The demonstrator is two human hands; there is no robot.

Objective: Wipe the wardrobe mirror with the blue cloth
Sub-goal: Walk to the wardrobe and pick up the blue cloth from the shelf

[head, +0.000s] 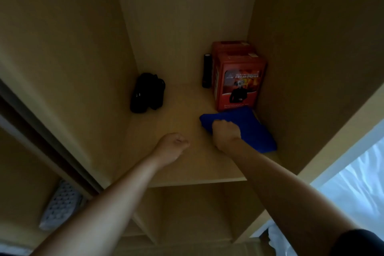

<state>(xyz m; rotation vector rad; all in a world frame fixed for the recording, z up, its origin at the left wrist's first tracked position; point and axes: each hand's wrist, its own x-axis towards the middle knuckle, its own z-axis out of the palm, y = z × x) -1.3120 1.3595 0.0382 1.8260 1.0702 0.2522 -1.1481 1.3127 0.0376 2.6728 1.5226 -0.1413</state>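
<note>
The job looks to be at its very start: the blue cloth (249, 129) lies folded on the wardrobe shelf (187, 164), right of centre in the frame, and no wiping shows anywhere. No mirror surface can be made out with certainty here; the sliding door edge (47, 129) running down the left side of the frame may carry it, but that cannot be told. The right hand (226, 132) rests on the near left part of the cloth with its fingers (223, 122) curled into the fabric, so it appears to be gripping the cloth to lift it. The left hand (173, 145) hovers just above the bare shelf at the centre of the frame, fingers curled in a loose fist and holding nothing. What is left, by this reading, is nearly everything: taking the cloth out, turning to the mirror and wiping it. The open wardrobe compartment holds, besides the cloth, a red box (239, 81) standing in the right rear corner and touching the far edge of the cloth, a black cylinder (207, 70) upright just left of the box, and a dark bundled object (147, 93) against the left wall, too dim to identify.
</note>
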